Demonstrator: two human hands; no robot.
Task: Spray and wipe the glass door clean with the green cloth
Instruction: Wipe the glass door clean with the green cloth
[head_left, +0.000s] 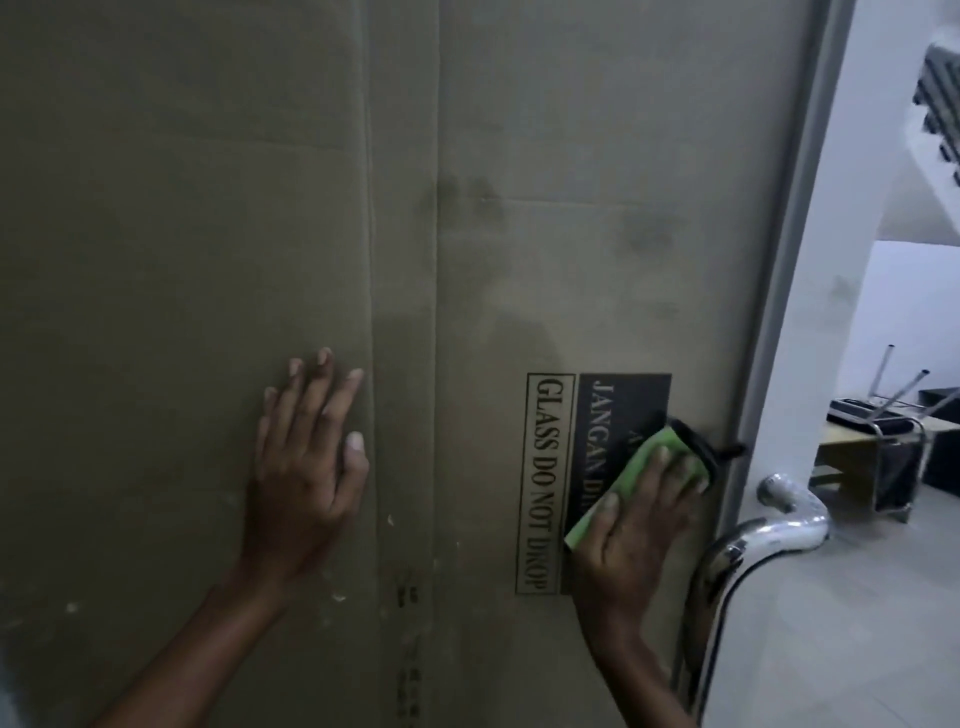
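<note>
The left hand (306, 462) lies flat with straight fingers on the glass door (519, 156), which has brown cardboard (156, 208) behind it. The right hand (636, 525) presses the green cloth (618, 480) flat on the glass near the shiny handle (748, 540), over a label (543, 483) reading "GLASS DO NOT DROP" and "JANGAN".

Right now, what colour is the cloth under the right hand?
Bright green cloth, seen in the head view.

Left hand (306, 457) sat lower centre-left of frame, palm flat, fingers straight and slightly spread, pointing up; forearm ran in from the bottom-left edge. Right hand (636, 525) sat lower right, fingers extended and pressing flat, forearm rising from the bottom edge.
</note>
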